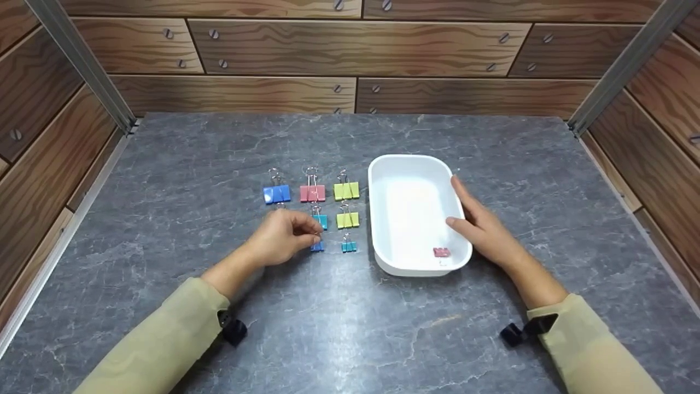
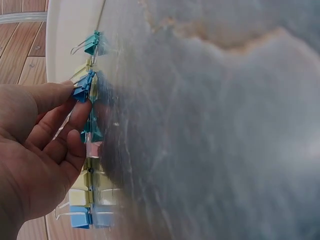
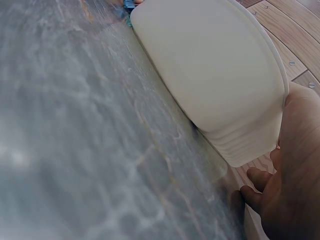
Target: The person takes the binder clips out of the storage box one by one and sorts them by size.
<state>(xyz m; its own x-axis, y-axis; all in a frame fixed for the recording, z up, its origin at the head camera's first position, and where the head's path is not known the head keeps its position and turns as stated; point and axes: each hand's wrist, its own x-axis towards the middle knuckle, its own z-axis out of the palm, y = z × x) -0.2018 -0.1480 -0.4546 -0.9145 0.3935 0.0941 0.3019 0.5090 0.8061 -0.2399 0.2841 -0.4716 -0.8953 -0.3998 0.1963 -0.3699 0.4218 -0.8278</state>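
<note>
My left hand [image 1: 313, 238] pinches a small blue binder clip [image 1: 318, 247] that still sits on the grey tabletop. In the left wrist view the left hand [image 2: 75, 100] has thumb and finger closed on the same small blue clip [image 2: 82, 88]. My right hand [image 1: 462, 209] holds the right wall of a white tray [image 1: 407, 164], thumb over the rim and fingers outside. A small pink clip [image 1: 441, 252] lies inside the tray near its front. In the right wrist view the right hand [image 3: 295, 190] lies against the white tray [image 3: 210, 70].
Other binder clips lie in rows left of the tray: large blue [image 1: 276, 194], large pink [image 1: 312, 192], large yellow-green [image 1: 346, 190], medium teal [image 1: 321, 221], medium yellow-green [image 1: 348, 219], small teal [image 1: 349, 246]. Wood-panel walls enclose the table on three sides.
</note>
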